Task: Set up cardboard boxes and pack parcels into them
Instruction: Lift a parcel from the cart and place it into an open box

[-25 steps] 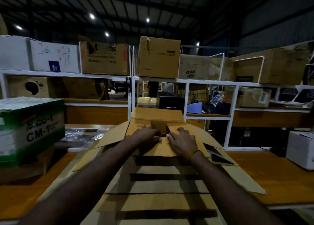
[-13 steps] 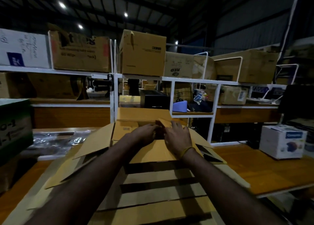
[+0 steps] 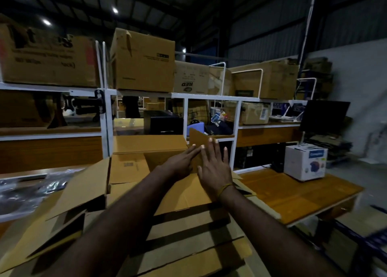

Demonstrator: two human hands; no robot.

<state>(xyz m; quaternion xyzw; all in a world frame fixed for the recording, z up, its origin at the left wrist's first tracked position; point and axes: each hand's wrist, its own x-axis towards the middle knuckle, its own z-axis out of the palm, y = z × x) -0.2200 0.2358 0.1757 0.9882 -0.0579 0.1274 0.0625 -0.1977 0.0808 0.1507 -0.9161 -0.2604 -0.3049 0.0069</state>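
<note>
A half-formed brown cardboard box lies on a stack of flat cardboard sheets in front of me, its flaps spread out. My left hand lies with straight fingers on an inner flap at the box's middle. My right hand presses flat beside it, fingers spread, against a raised flap that stands up at the box's far right. Both forearms reach in from the bottom of the view. No parcels show inside the box.
A wooden table extends to the right and carries a small white printed box. White shelving behind holds several large cartons. Clear plastic wrap lies at the left. A dark monitor stands far right.
The view has swung to the right, and the green-and-white carton has left it. Both hands slid toward the box's far right, fingers now straightened, and the right flap has risen upright.
</note>
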